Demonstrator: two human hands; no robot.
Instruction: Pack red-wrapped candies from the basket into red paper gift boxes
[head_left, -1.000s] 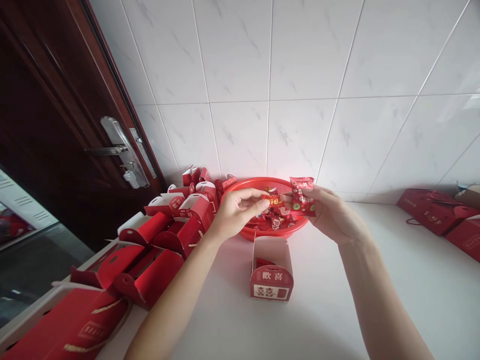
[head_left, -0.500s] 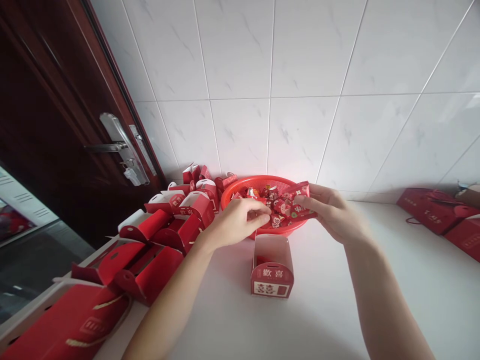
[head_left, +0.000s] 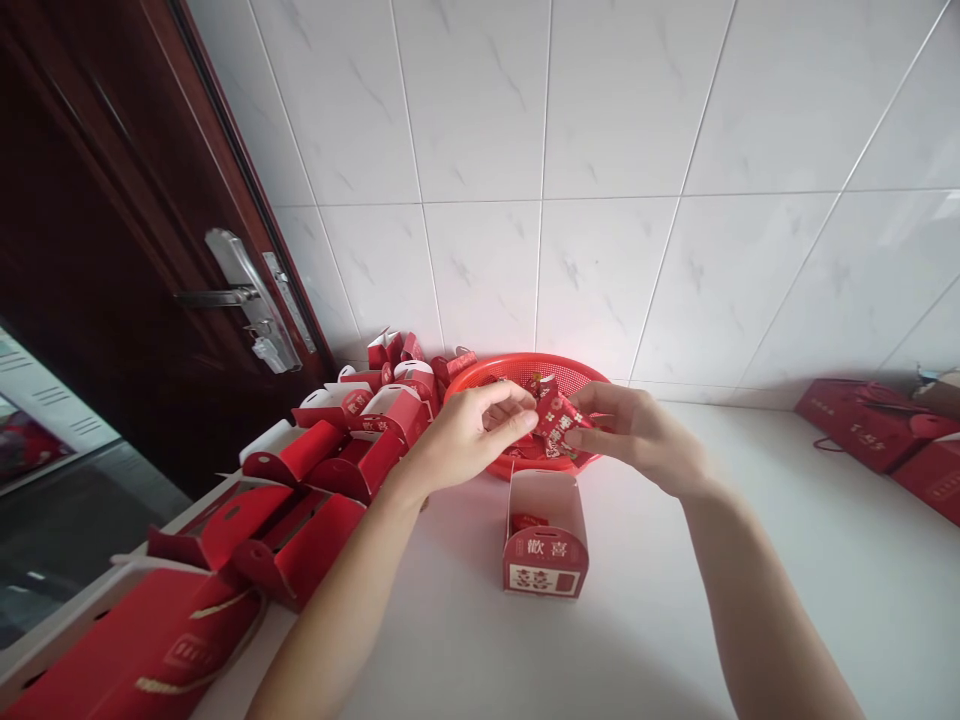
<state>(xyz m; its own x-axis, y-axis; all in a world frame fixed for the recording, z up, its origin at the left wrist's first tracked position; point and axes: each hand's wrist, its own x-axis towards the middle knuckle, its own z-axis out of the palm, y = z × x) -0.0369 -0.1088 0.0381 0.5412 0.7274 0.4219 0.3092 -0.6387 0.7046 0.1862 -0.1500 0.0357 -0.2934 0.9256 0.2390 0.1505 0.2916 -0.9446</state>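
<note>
Over the basket, my right hand (head_left: 641, 435) pinches a shiny red printed candy packet (head_left: 559, 425) between thumb and fingers. Close against the packet's left corner, my left hand (head_left: 480, 425) has thumb and fingers pressed together; what lies between them is hidden. Beneath both hands is a red plastic basket (head_left: 577, 370) with several wrapped sweets (head_left: 541, 385), partly covered by my hands. In front of it stands an open red and white gift box (head_left: 545, 545) with Chinese characters on its front. A small red packet (head_left: 529, 521) lies inside the box.
Many open red boxes (head_left: 315, 535) crowd the left side of the white table (head_left: 465, 620). A red box with cord handles (head_left: 142, 640) lies at the near left. More red boxes (head_left: 862, 420) sit at the far right. A tiled wall (head_left: 600, 270) rises behind, beside a dark door (head_left: 112, 150).
My right hand has brought the red packet left and slightly down, turning it. My left hand has shifted up slightly, its fingertips now meeting the packet's edge.
</note>
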